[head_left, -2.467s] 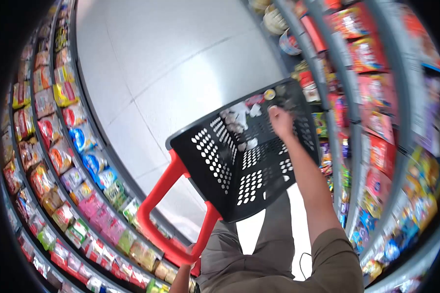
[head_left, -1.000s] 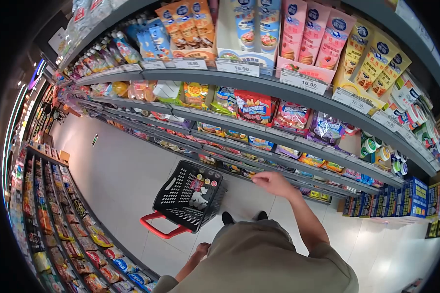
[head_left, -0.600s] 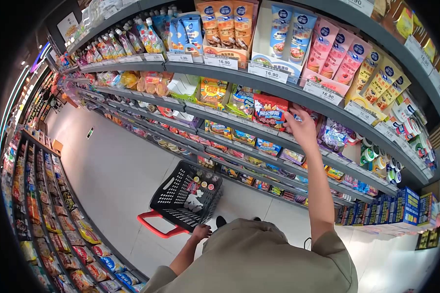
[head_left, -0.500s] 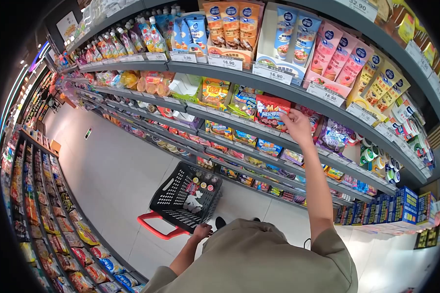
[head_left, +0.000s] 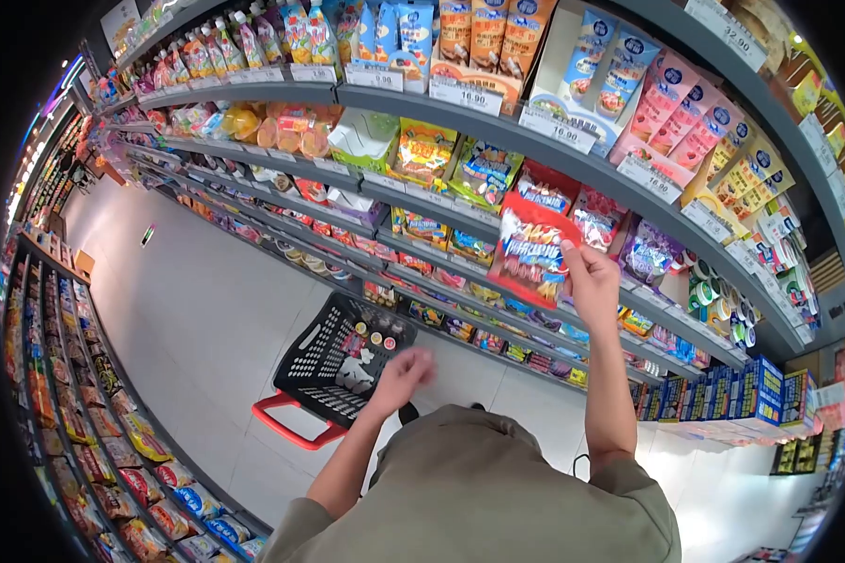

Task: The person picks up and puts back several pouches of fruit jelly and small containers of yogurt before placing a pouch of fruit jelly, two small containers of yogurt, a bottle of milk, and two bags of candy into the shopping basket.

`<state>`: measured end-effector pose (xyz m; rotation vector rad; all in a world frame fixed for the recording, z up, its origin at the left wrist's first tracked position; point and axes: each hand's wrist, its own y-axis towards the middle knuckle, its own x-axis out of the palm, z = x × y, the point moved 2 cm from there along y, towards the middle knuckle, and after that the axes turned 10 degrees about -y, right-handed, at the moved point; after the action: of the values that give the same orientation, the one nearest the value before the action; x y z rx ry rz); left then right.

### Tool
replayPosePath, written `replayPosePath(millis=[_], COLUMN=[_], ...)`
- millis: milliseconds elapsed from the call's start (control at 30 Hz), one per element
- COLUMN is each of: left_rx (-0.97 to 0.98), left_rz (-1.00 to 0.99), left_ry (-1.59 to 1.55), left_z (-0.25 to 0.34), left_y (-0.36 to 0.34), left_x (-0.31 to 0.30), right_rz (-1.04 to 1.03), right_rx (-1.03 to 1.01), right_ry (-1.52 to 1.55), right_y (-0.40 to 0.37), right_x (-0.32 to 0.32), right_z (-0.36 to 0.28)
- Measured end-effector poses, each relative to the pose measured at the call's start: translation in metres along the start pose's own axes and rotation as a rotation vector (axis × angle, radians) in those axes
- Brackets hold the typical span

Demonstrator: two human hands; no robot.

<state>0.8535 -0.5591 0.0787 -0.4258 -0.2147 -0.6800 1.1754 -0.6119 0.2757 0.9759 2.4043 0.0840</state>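
Observation:
A red bag of candy (head_left: 533,251) with white and blue lettering is pinched at its right edge by my right hand (head_left: 594,281). The bag hangs tilted in front of the shelf, overlapping the shelf edge in this view. Behind it, more red and pink bags (head_left: 595,218) stand in the same row, beside a green-and-blue candy bag (head_left: 484,174). My left hand (head_left: 404,383) is raised over the right side of the black shopping basket (head_left: 302,368), its fingers smeared by motion. Several small cups and a white package (head_left: 355,373) lie in the basket.
Shelves (head_left: 483,117) of snacks, tubes and pouches with price tags curve along the front. Blue boxes (head_left: 759,392) are stacked at the right. Another snack rack (head_left: 84,413) runs along the left side of the tiled floor (head_left: 192,300). The basket has a red handle (head_left: 296,427).
My right hand has pulled the red candy bag out from its row toward me. My left hand has risen from beside the basket, up and slightly right.

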Motion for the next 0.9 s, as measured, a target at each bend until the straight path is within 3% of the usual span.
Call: replayPosePath(millis=[100, 167, 233, 400, 900], left_rx=[0.044, 0.043, 0.052, 0.067, 0.053], left_rz=[-0.004, -0.21, -0.262, -0.324, -0.165], left_ry=[-0.205, -0.406, -0.392, -0.294, -0.336], left_z=[0.076, 0.099, 0.111, 0.101, 0.07], left_y=[-0.006, -0.004, -0.009, -0.013, -0.019], left_x=[0.043, 0.059, 0.07, 0.068, 0.069], right_rz=[-0.209, -0.27, -0.353, -0.362, -0.471], right_rx=[0.184, 0.249, 0.329, 0.39, 0.376], right_ry=[0.226, 0.252, 0.292, 0.364, 0.218], right_y=[-0.032, -0.047, -0.059, -0.074, -0.08], right_x=[0.016, 0.026, 0.036, 0.047, 0.045], right_z=[-0.006, 0.0, 0.012, 0.019, 0.021])
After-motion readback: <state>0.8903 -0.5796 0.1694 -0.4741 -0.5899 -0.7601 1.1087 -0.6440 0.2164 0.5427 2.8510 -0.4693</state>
